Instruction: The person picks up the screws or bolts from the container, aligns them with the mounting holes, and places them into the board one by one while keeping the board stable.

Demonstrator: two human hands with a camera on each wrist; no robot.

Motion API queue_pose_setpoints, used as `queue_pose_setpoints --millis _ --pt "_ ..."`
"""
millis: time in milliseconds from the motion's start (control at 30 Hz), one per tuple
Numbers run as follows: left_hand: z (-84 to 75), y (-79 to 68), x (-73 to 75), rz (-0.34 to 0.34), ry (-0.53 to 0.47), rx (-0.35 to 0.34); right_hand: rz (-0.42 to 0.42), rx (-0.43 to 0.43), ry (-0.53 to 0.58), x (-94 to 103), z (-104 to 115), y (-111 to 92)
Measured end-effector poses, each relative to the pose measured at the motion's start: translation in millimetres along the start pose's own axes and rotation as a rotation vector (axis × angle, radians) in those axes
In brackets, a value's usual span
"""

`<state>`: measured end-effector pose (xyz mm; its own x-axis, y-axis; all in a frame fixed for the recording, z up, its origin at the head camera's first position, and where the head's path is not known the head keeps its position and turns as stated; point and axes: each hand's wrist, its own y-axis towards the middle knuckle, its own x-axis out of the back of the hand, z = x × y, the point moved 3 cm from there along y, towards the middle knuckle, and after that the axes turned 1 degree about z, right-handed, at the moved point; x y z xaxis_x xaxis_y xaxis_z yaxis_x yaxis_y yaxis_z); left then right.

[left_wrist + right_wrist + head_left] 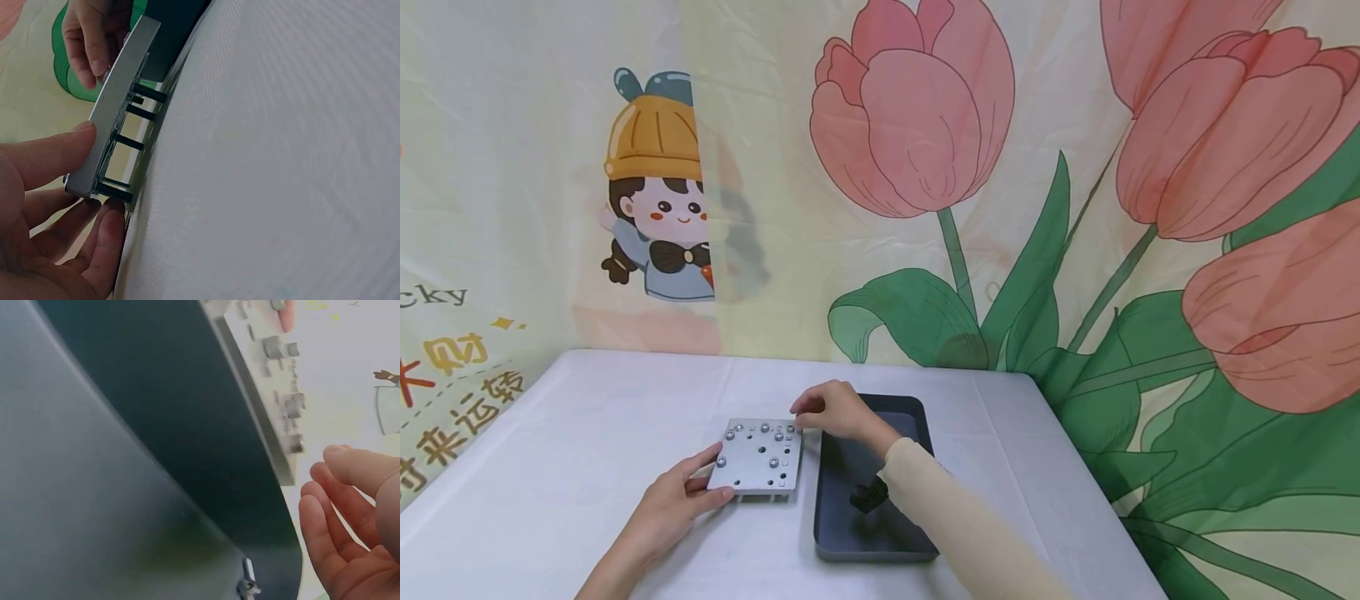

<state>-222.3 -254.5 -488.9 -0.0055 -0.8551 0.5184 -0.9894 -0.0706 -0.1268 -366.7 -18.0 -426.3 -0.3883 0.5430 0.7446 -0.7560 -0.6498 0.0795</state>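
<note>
My left hand (673, 500) grips a square silver metal plate (748, 477) by its left edge and near corner, thumb along the near side. Several socket-head screws (773, 462) stand in the plate, among open holes. Dark threaded shanks (130, 142) poke out below it, close over the cloth in the left wrist view. Over the plate's far right corner is my right hand (838, 410), fingers loosely bent next to a corner screw (791, 428). In the right wrist view, nothing shows between its thumb and fingers, and a gap separates them from the nearest screw head (296, 444).
A dark grey rectangular tray (917, 406) lies right of the plate, beneath my right forearm. Inside it, a small silver screw (248, 584) lies near the corner. A black object (869, 496) shows beside the right cuff. White cloth (587, 417) covers the table; a printed curtain hangs behind.
</note>
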Motion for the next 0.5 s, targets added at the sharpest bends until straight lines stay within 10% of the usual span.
queue_pose_setpoints --millis 500 --pt "1.3 3.4 -0.9 -0.001 0.001 0.007 -0.089 -0.038 -0.036 55.6 -36 -24"
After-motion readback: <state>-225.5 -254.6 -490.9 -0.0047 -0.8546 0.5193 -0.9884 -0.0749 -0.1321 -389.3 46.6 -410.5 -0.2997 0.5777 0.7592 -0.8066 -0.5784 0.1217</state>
